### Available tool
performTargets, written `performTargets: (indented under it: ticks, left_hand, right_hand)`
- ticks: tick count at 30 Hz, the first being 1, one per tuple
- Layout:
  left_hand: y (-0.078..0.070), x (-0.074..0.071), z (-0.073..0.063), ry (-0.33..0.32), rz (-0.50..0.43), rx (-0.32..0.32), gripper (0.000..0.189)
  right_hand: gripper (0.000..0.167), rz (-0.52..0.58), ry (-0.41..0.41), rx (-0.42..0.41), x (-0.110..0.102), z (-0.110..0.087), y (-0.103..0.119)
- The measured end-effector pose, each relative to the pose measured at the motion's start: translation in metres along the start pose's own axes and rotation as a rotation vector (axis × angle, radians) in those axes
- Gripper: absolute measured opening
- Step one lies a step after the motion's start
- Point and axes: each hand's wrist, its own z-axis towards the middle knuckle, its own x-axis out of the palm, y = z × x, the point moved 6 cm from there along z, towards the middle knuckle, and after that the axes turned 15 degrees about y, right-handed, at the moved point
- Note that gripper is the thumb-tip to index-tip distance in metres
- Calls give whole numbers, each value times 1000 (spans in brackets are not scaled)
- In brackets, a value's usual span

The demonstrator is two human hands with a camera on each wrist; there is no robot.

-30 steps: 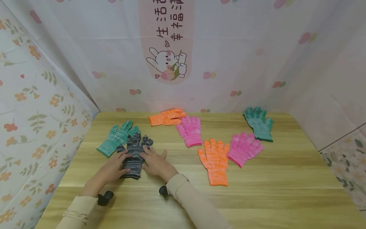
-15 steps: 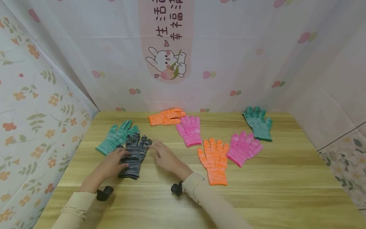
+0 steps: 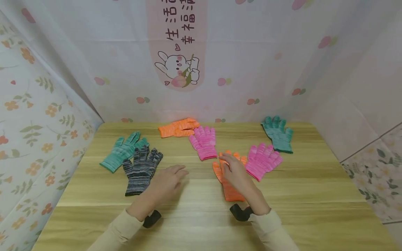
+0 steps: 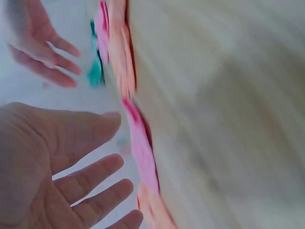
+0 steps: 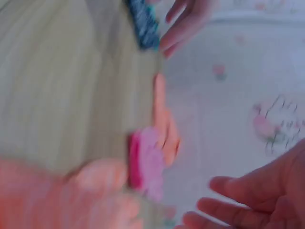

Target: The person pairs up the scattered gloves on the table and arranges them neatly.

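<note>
My left hand (image 3: 166,183) hovers over the table just right of the black-and-grey striped glove (image 3: 139,172), holding nothing; its fingers look spread in the left wrist view. The right hand (image 3: 235,174) is above the near orange glove (image 3: 232,193), hiding part of it, with fingers apart and nothing held in the right wrist view. To the right of that glove lies a pink glove (image 3: 263,160). A second pink glove (image 3: 205,143) lies farther back, touching the far orange glove (image 3: 177,129). One green glove (image 3: 117,155) sits partly under the striped glove.
Another green glove (image 3: 277,134) lies at the back right of the wooden table (image 3: 194,223). A patterned white cloth (image 3: 125,62) hangs behind the table's far edge, and a flowered cloth (image 3: 41,139) lines the left side.
Both hands have left the striped glove. The right hand went right, over the near orange glove, and the left hand followed to the right. The gloves lie about where they were.
</note>
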Motion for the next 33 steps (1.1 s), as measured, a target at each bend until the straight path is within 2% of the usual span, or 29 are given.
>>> performTargets:
  ticks: [4, 9, 13, 17, 25, 30, 33]
  left_hand:
    - [-28, 18, 17, 106, -63, 29, 38]
    - [-53, 39, 33, 194, -32, 43, 41]
    - [-65, 52, 41, 235, -34, 51, 46]
    - [-73, 59, 46, 226, 44, 64, 46]
    - [-79, 57, 43, 127, 143, 60, 27]
    - [-79, 53, 34, 168, 252, 20, 24]
    - [-76, 52, 26, 200, 270, -12, 22]
  right_hand:
    - [29, -153, -22, 79, 5, -14, -28]
    - [20, -282, -26, 92, 22, -22, -41]
    - [17, -330, -26, 89, 32, -25, -40]
    - [16, -388, -8, 97, 39, -27, -33]
    - [16, -488, 44, 86, 56, -33, -10]
    - [18, -474, 124, 94, 64, -35, 2]
    - [19, -451, 187, 92, 71, -34, 7]
